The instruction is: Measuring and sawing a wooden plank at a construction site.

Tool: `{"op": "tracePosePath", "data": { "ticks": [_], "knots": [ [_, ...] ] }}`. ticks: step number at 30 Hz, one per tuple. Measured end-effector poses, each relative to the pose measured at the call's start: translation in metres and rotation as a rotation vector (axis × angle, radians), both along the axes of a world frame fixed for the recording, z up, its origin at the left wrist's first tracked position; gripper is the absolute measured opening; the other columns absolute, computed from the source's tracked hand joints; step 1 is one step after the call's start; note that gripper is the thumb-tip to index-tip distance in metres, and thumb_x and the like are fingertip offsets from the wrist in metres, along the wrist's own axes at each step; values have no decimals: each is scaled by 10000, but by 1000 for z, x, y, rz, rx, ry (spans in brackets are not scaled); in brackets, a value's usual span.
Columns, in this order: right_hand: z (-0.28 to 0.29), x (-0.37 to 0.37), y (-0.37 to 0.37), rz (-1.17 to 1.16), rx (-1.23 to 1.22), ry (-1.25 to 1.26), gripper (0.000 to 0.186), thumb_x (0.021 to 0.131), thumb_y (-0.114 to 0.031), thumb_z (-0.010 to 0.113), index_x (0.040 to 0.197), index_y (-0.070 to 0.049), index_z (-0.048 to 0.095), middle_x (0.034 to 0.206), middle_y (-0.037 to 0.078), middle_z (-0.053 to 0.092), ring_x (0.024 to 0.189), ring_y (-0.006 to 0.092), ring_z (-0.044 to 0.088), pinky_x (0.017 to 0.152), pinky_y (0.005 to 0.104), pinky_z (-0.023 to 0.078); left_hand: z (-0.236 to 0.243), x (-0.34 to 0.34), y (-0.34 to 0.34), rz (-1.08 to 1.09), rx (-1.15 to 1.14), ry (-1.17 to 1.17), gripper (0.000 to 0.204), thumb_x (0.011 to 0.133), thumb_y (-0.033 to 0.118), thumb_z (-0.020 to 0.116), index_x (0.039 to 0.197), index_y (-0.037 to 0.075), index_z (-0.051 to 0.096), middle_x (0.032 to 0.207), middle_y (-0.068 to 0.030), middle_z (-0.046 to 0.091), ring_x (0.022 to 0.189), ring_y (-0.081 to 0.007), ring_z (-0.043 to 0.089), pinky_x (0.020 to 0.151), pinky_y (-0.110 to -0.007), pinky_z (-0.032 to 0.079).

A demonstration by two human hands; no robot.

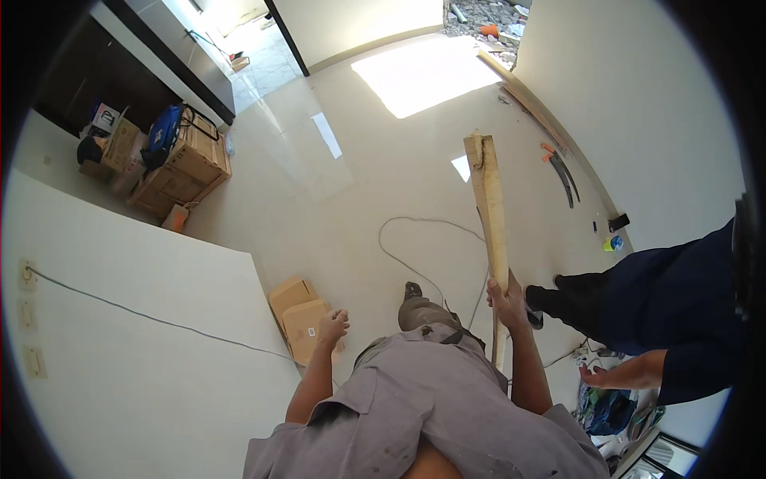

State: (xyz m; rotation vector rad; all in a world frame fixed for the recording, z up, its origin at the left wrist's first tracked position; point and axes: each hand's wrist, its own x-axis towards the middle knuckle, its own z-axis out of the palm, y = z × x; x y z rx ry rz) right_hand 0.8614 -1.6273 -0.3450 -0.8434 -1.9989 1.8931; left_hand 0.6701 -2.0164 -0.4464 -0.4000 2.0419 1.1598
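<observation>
A long, pale wooden board (491,211) stands out in front of me, its far end rough and split. Around its lower part my right hand (509,303) is closed, and the board's near end passes down beside my right leg. My left hand (333,327) hangs at my left side with its fingers curled in; nothing shows in it. Flat cardboard boxes (307,323) lean by the white wall's end, just beyond that hand.
A co-worker in dark clothes (662,295) stands close on my right. A grey cable (399,219) loops across the tiled floor, and another runs from a wall socket (29,273). At the far left is a wooden crate (187,164) with a blue bag. A handsaw-like tool (565,177) lies by the right wall.
</observation>
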Motion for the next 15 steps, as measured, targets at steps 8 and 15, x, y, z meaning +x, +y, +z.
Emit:
{"op": "tracePosePath", "data": {
  "ticks": [8, 15],
  "knots": [
    [45, -186, 68, 2, 204, -67, 678, 887, -389, 595, 1403, -22, 352, 1200, 210, 559, 1093, 304, 561, 916, 396, 446, 79, -190, 124, 28, 293, 145, 493, 928, 326, 570, 1252, -40, 505, 1111, -157, 615, 970, -218, 629, 774, -311, 528],
    [86, -349, 131, 15, 296, -28, 763, 832, -355, 678, 1457, -144, 294, 1350, 207, 486, 1243, 374, 476, 1027, 415, 384, 222, -351, 353, -371, 937, 312, 851, 871, 563, 565, 1407, -36, 286, 1314, -221, 469, 1210, -329, 489, 973, -414, 437]
  ]
}}
